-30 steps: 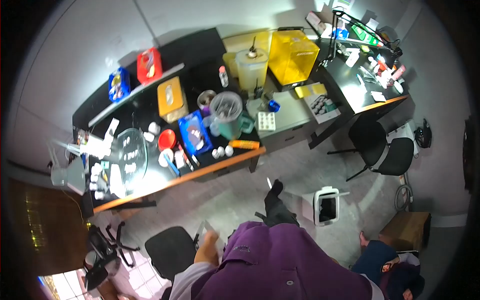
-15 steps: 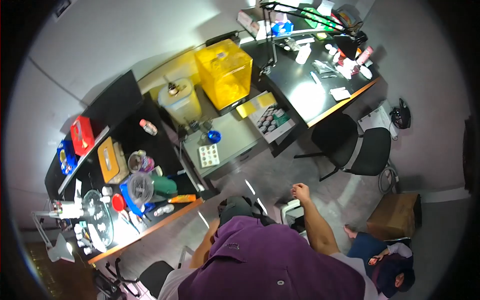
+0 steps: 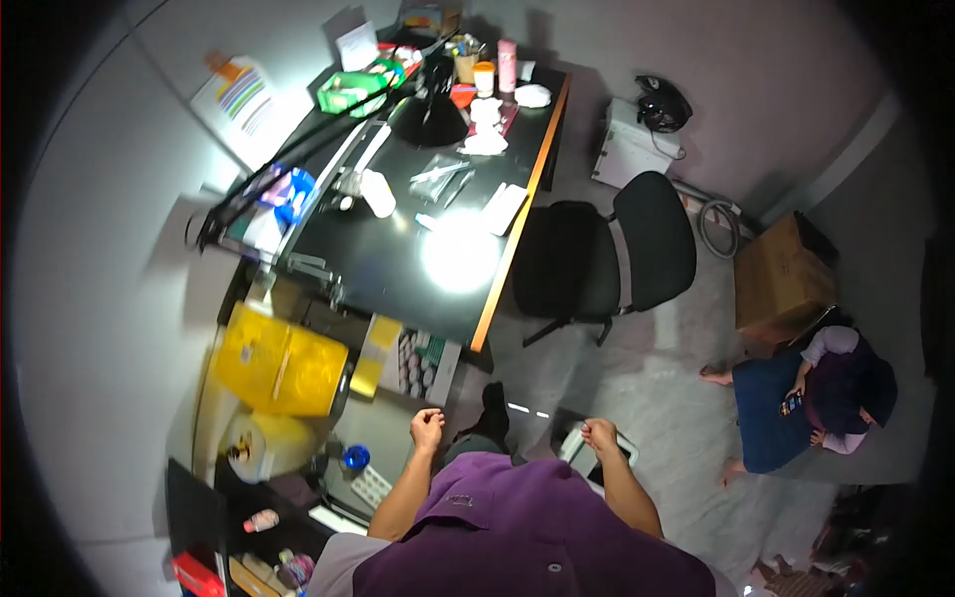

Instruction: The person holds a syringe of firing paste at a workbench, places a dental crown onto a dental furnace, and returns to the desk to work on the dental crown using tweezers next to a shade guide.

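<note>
My left hand (image 3: pixel 428 428) is in front of my body at the lower middle, fingers curled, with no object visible in it. It is nearest to the low grey cabinet top (image 3: pixel 396 438) and the carton of jars (image 3: pixel 423 366), apart from both. My right hand (image 3: pixel 600 438) hangs to the right with its fingers folded in and nothing showing in them. Below it is a white-rimmed bin (image 3: pixel 625 453) on the floor. My dark shoe (image 3: pixel 494 406) shows between the hands.
A black desk (image 3: pixel 368 254) with a lamp (image 3: pixel 430 117) and bottles stands ahead, a black chair (image 3: pixel 572 261) beside it. A yellow box (image 3: pixel 284 363) is at left. At right are a cardboard box (image 3: pixel 786 279) and a seated person (image 3: pixel 811 398) holding a phone.
My view has turned right and moved toward the black desk, so the left-hand desk has slid toward the lower left. My left hand has come up into view. My right hand stays curled.
</note>
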The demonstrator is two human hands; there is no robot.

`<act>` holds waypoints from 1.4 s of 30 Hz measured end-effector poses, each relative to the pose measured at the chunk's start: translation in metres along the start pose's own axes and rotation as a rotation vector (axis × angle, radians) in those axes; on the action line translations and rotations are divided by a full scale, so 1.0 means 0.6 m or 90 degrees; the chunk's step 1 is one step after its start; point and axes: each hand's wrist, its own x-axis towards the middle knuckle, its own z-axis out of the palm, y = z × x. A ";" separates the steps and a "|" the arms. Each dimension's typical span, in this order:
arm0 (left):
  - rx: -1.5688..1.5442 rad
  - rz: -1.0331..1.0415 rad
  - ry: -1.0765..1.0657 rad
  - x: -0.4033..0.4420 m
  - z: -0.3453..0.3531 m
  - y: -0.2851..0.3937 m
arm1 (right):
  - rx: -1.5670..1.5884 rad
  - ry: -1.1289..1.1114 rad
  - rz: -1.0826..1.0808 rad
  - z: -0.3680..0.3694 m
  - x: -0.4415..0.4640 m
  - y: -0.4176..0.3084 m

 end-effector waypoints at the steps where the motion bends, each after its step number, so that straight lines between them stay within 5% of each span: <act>1: 0.064 0.108 0.070 0.004 0.027 0.046 | 0.021 0.040 0.006 -0.004 0.015 -0.021; 3: 0.186 0.356 0.129 0.021 0.059 0.171 | 0.065 0.065 0.002 -0.009 0.065 -0.039; 5: 0.259 0.572 0.049 0.067 0.086 0.273 | 0.071 0.084 -0.035 0.010 0.079 -0.096; 7: 0.315 0.650 -0.005 0.104 0.124 0.364 | 0.077 0.092 -0.049 0.043 0.104 -0.151; 9: 0.389 0.637 -0.086 0.155 0.164 0.404 | 0.089 0.074 -0.070 0.087 0.128 -0.200; 13: 0.561 0.606 -0.016 0.190 0.245 0.454 | 0.024 0.027 -0.187 0.214 0.158 -0.344; 16: 0.615 0.553 -0.011 0.188 0.260 0.464 | 0.029 0.001 -0.490 0.291 0.215 -0.467; 23: 0.559 0.478 0.011 0.199 0.259 0.468 | -0.323 0.147 -0.944 0.434 0.330 -0.899; 25: 0.562 0.435 0.081 0.206 0.267 0.455 | -0.405 0.023 -0.952 0.478 0.369 -0.988; 27: 0.570 0.387 0.108 0.202 0.268 0.469 | -0.538 -0.023 -1.109 0.512 0.462 -1.028; 29: 0.572 0.361 0.141 0.207 0.272 0.470 | -0.736 -0.009 -1.012 0.525 0.453 -1.051; 42: 0.549 -0.042 0.598 0.221 0.305 0.477 | -0.650 -0.074 -1.062 0.525 0.474 -1.057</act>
